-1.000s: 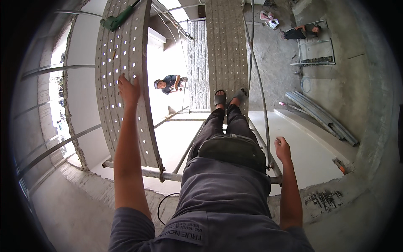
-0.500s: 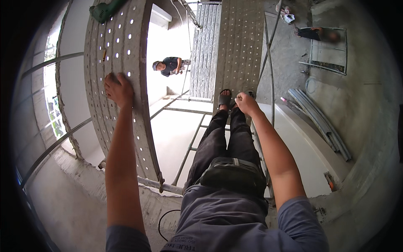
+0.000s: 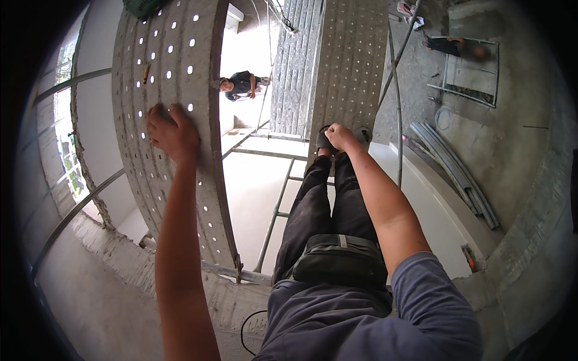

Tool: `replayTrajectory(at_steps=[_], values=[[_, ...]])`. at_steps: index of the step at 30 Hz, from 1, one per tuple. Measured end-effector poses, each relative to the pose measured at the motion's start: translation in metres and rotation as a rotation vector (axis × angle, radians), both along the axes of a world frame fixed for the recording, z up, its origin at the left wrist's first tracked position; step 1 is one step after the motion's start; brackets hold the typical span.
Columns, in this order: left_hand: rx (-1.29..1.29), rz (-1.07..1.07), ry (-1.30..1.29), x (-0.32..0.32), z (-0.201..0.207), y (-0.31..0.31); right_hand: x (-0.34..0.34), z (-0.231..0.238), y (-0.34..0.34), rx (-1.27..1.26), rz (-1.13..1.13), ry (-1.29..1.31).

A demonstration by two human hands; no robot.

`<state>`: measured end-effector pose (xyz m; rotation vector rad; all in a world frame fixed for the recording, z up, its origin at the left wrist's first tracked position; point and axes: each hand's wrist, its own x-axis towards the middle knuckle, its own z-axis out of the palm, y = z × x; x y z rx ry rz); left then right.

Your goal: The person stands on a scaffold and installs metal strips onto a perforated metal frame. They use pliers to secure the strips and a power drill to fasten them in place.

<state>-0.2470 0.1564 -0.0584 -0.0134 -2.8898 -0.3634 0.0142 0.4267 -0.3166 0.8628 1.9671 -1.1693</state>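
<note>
My left hand rests on a raised perforated metal scaffold plank at the left, its fingers spread and a little bent over the holes. In front of my legs is my right hand, closed with the fingertips together; whatever it may hold is too small to make out. Below it, my sandalled feet stand on a second perforated plank. A small yellow-brown stick-like thing lies on the left plank beyond my left hand. Farther along it sits a green tool, cut off by the picture's edge.
Scaffold tubes cross the gap between the planks, with the floor far below. A person stands down there, another is by a metal frame at the right. Several metal channels lie in a bundle. My waist pouch hangs in front.
My right hand has moved left, from beside my right foot to over the space between my feet. The left hand stays on the plank. The view has shifted slightly.
</note>
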Motion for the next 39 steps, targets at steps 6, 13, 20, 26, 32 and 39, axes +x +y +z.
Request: replayTrajectory(at_steps=[6, 13, 20, 26, 32, 39], values=[[0.001, -0.013, 0.013, -0.002, -0.002, -0.001, 0.053, -0.015, -0.013, 0.084, 0.082, -0.023], [-0.014, -0.015, 0.027, -0.001, -0.003, -0.005, 0.086, -0.018, -0.009, 0.085, 0.09, -0.04], [-0.006, -0.026, 0.027, -0.001, -0.004, -0.004, 0.086, -0.011, 0.023, 0.068, -0.023, -0.055], [-0.023, -0.02, 0.032, -0.001, -0.006, -0.005, 0.082, -0.012, 0.055, 0.091, -0.114, -0.016], [-0.027, -0.017, 0.024, -0.001, -0.005, -0.004, 0.095, -0.016, 0.061, 0.101, -0.129, -0.045], [-0.021, -0.001, 0.018, 0.0, -0.003, -0.001, 0.11, -0.016, 0.052, 0.041, -0.161, -0.081]])
